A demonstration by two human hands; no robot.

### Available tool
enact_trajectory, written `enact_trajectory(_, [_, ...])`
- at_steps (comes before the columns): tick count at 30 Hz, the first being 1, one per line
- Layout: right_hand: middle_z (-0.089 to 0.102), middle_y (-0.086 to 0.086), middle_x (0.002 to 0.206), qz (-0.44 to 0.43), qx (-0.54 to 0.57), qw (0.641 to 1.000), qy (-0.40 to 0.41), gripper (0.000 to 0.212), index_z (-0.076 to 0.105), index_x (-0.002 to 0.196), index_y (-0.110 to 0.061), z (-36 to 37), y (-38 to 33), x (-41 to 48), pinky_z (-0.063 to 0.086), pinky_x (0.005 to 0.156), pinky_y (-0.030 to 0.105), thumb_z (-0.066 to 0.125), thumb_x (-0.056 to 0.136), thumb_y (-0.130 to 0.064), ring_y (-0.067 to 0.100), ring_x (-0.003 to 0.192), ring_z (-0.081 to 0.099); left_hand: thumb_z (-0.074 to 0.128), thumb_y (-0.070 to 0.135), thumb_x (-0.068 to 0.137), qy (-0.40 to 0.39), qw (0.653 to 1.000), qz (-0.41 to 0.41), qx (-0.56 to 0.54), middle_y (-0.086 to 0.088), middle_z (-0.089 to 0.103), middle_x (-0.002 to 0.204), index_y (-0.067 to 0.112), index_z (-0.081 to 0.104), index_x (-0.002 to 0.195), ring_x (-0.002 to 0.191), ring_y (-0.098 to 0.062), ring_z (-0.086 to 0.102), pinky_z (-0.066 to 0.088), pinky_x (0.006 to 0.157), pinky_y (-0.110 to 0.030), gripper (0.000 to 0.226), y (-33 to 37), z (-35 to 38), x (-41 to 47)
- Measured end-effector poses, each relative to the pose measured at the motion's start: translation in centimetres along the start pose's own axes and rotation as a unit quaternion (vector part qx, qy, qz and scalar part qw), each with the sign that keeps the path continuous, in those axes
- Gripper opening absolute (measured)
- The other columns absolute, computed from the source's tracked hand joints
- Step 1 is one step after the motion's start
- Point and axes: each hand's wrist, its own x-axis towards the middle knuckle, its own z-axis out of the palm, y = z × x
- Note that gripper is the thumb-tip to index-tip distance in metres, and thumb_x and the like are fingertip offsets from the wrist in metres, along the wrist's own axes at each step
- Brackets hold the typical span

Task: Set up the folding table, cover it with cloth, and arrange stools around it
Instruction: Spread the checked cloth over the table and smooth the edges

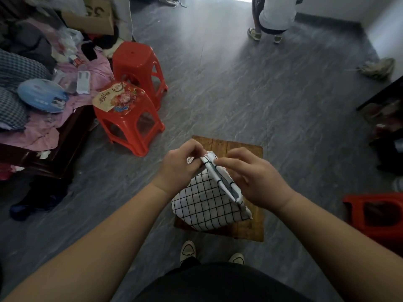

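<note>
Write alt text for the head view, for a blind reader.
The left hand and right hand pinch the top of a folded checked cloth over a wooden table. A plain red stool and a flowered red stool stand left.

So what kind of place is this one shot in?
Probably a lived-in room in a home: red plastic stools on a grey floor, a low couch or bed heaped with clothes, and loose shoes by the wall.

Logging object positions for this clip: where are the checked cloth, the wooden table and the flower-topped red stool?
checked cloth (202, 203): head view, gridded lower face.
wooden table (220, 144): head view, bare far edge of top.
flower-topped red stool (122, 97): head view, middle of seat.
</note>
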Motion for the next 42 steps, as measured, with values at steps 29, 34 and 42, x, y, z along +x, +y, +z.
enact_trajectory(29, [0.064,0.001,0.086,0.252,-0.288,0.909,-0.165,0.016,0.047,0.093,-0.025,-6.6,5.2,-0.8,0.040,0.055,0.033,0.047,0.095,-0.041,0.029,0.073,0.060,0.054,0.027,0.098,-0.040,0.941,0.009,0.337,-0.008,0.073,0.098,0.026,0.071,0.107,0.093,-0.033,0.064,0.050,0.074,-0.040,0.019,-0.2,-6.5,4.4])
enact_trajectory(34, [0.065,-0.001,0.082,0.299,-0.279,0.903,-0.130,0.017,0.054,0.072,-0.025,-6.5,6.5,-3.2,0.050,0.069,0.036,0.064,0.085,-0.031,0.026,0.085,0.055,0.059,0.021,0.095,-0.037,0.959,0.016,0.281,-0.005,0.074,0.093,0.021,0.072,0.103,0.089,-0.027,0.066,0.049,0.074,-0.037,0.016,-0.4,-4.8,3.6])
enact_trajectory(42, [0.073,-0.003,0.106,0.237,-0.263,0.935,-0.021,0.012,0.071,0.082,-0.020,-9.8,7.1,-5.0,0.051,0.084,0.040,0.079,0.080,-0.027,0.027,0.114,0.060,0.062,0.023,0.094,-0.050,0.934,0.103,0.338,-0.005,0.071,0.085,0.015,0.074,0.093,0.082,-0.028,0.064,0.033,0.064,-0.030,0.014,0.9,-5.6,7.4])
